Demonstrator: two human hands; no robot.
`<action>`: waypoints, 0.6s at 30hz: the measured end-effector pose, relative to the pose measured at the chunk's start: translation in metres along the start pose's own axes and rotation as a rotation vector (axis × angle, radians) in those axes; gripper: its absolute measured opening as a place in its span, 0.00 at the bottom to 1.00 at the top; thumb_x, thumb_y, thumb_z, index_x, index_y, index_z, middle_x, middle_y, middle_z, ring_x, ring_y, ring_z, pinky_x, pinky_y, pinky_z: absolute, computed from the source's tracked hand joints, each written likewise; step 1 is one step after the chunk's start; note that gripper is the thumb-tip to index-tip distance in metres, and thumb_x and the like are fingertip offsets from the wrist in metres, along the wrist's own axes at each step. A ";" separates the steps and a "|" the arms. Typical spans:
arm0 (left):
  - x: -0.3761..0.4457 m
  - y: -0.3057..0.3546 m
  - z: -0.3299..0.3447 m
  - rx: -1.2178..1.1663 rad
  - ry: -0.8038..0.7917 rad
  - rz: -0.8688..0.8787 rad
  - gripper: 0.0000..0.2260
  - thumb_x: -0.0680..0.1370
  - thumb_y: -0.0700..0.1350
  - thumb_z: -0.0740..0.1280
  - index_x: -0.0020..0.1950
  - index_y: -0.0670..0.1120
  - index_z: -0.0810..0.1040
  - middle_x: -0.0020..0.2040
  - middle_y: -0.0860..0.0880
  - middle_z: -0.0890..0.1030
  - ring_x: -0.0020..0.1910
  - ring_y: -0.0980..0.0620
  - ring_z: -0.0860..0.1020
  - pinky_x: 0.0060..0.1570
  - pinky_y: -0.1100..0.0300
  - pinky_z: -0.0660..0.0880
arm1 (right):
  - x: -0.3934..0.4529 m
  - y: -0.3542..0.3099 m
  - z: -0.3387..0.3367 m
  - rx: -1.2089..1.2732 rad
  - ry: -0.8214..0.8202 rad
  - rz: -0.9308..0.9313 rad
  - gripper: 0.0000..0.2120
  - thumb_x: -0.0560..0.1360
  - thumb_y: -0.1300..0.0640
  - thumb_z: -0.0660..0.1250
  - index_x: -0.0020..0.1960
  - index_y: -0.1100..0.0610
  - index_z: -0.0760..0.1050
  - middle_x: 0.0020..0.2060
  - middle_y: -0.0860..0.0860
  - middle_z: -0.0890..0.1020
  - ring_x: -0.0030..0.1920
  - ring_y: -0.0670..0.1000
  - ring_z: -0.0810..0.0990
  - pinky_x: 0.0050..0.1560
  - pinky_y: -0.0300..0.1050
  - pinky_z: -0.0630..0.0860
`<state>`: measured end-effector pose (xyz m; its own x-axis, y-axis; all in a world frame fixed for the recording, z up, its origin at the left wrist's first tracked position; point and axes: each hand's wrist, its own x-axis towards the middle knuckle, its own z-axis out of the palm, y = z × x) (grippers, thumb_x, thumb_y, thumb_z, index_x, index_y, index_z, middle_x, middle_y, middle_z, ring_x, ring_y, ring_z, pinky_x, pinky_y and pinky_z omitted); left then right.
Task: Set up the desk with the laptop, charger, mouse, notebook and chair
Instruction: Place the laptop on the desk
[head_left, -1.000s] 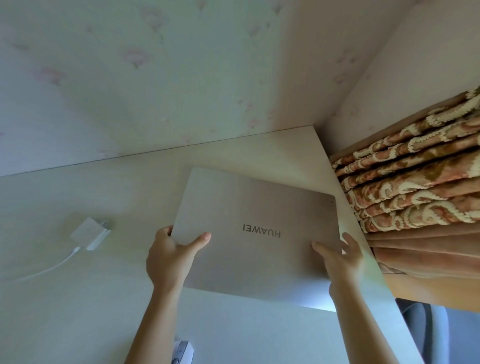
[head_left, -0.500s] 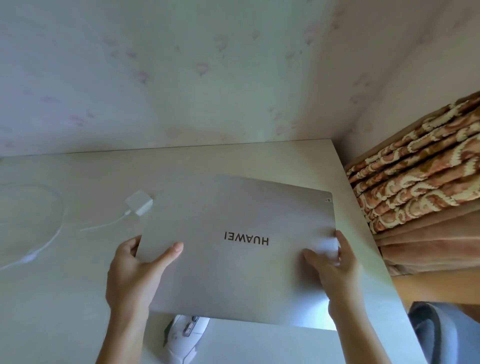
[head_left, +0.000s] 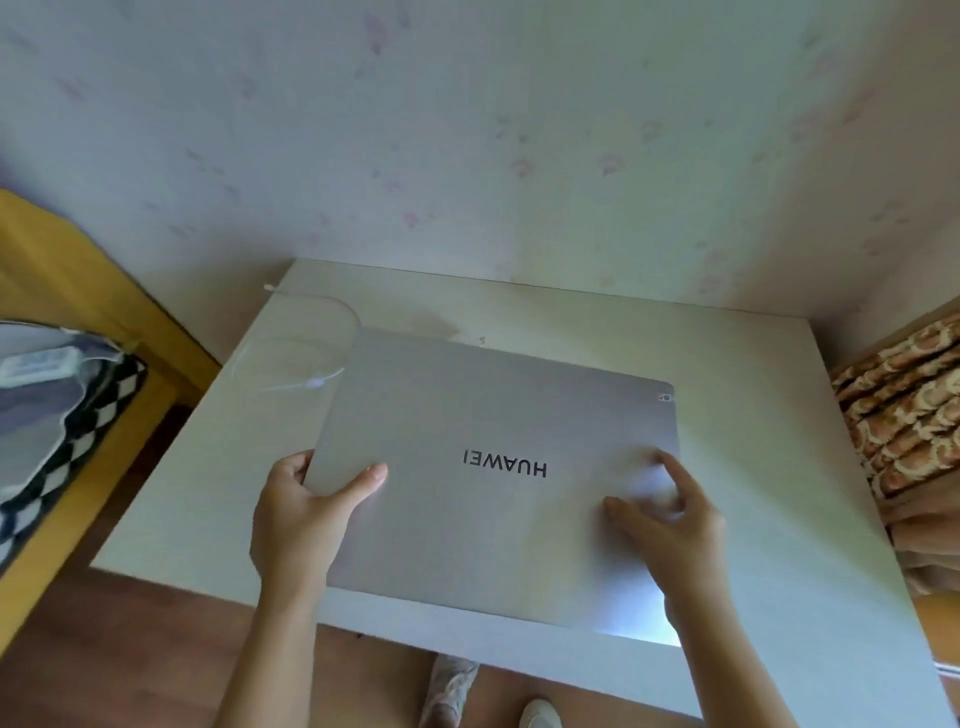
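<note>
A closed silver laptop with an upside-down HUAWEI logo is over the middle of the white desk. My left hand grips its left edge, thumb on the lid. My right hand is on the lid near the right edge, fingers spread and blurred. A white charger cable loops on the desk at the laptop's far left corner; the charger brick is hidden. Mouse, notebook and chair are out of view.
The desk stands against a pale flowered wall. A yellow wooden bed frame with checkered bedding lies to the left. A brown patterned curtain hangs at the right. My feet show on the brown floor below the desk's front edge.
The view has pulled back and swung left, so the whole desk and the bed show. The laptop now covers the charger brick and mouse. My right hand has shifted from the edge onto the lid.
</note>
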<state>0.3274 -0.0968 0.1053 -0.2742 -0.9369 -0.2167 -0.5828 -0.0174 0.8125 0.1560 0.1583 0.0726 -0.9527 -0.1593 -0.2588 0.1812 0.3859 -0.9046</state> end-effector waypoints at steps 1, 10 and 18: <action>0.003 -0.008 -0.011 0.009 0.011 0.001 0.27 0.62 0.58 0.79 0.55 0.49 0.75 0.48 0.52 0.81 0.46 0.46 0.80 0.49 0.46 0.79 | -0.006 -0.001 0.010 -0.010 -0.015 -0.008 0.29 0.54 0.45 0.72 0.54 0.30 0.72 0.32 0.45 0.77 0.50 0.62 0.76 0.54 0.61 0.76; 0.076 -0.082 -0.094 0.097 0.009 0.032 0.28 0.66 0.57 0.77 0.60 0.46 0.73 0.50 0.50 0.77 0.47 0.48 0.75 0.40 0.57 0.74 | -0.050 0.005 0.136 -0.136 -0.051 -0.067 0.32 0.57 0.47 0.70 0.61 0.40 0.71 0.49 0.51 0.80 0.53 0.57 0.75 0.59 0.60 0.72; 0.173 -0.153 -0.120 0.188 -0.055 0.041 0.25 0.67 0.57 0.76 0.57 0.45 0.75 0.48 0.49 0.80 0.44 0.49 0.77 0.39 0.58 0.74 | -0.071 0.034 0.258 -0.263 0.009 0.058 0.33 0.65 0.57 0.75 0.68 0.49 0.69 0.57 0.57 0.78 0.59 0.59 0.69 0.64 0.57 0.65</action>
<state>0.4609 -0.2986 0.0088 -0.3388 -0.9151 -0.2185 -0.7014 0.0909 0.7070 0.2928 -0.0522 -0.0270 -0.9450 -0.1224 -0.3034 0.1669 0.6172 -0.7689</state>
